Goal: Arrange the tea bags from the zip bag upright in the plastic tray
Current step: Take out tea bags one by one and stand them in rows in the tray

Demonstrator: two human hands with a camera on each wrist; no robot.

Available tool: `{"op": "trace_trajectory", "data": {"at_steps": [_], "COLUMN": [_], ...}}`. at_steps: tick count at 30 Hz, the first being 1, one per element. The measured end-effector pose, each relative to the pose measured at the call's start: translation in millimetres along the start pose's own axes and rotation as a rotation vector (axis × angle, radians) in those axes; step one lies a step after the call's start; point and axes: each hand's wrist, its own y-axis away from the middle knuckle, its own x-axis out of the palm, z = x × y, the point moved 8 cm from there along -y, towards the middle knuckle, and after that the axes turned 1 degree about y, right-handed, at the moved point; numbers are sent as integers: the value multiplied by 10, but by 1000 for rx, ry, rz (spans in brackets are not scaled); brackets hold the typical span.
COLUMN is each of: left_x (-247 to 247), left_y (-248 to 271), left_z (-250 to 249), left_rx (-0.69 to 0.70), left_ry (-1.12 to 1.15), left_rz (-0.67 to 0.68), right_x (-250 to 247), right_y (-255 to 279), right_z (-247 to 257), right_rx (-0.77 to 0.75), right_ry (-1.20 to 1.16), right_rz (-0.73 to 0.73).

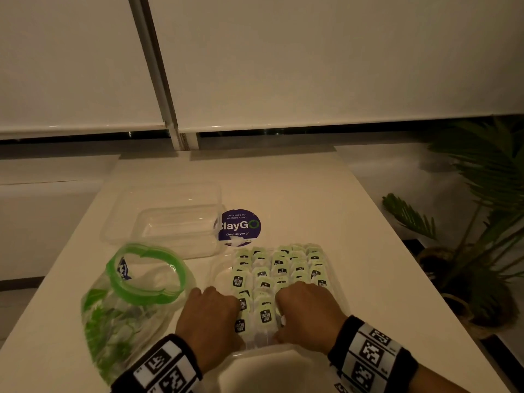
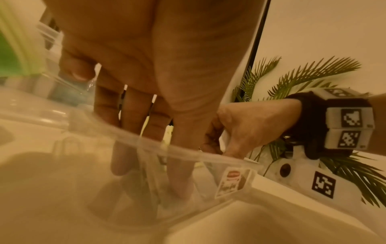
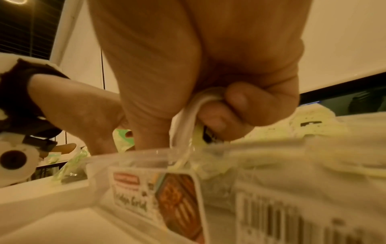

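Seating tea bags [image 1: 279, 268] upright, right hand [image 1: 307, 310] pinches one into the plastic tray [image 2: 188, 152]; left hand's [image 1: 211, 316] straight fingers [image 2: 129, 130] brace the neighbours.

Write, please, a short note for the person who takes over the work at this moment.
Left hand: fingers straight, reaching down into the near end of the tray, beside the tea bags.
Right hand: pinches a small bunch of bags at the near end, inside the tray.
Zip bag: open, left of the tray, with more bags inside.
Empty container: behind the zip bag.
Done: several rows stand upright and fill most of the tray.
Left: settle the held bunch, then move over the bags from the zip bag if room remains.
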Motion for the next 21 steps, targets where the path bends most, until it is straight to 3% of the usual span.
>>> {"op": "trace_trajectory", "data": {"at_steps": [12, 17, 21], "left_x": [43, -113, -431], "left_y": [9, 66, 162], "left_z": [61, 118, 156], "left_rx": [-7, -7, -19], "left_ry": [51, 115, 436], "left_rz": [-20, -105, -323], "right_x": [-85, -256, -225], "right_y": [-2, 105, 223], "right_z": [-158, -666, -706], "right_rx": [52, 189, 271], "right_ry": [-135, -692, -1358], "right_rz": [-80, -142, -100]}}
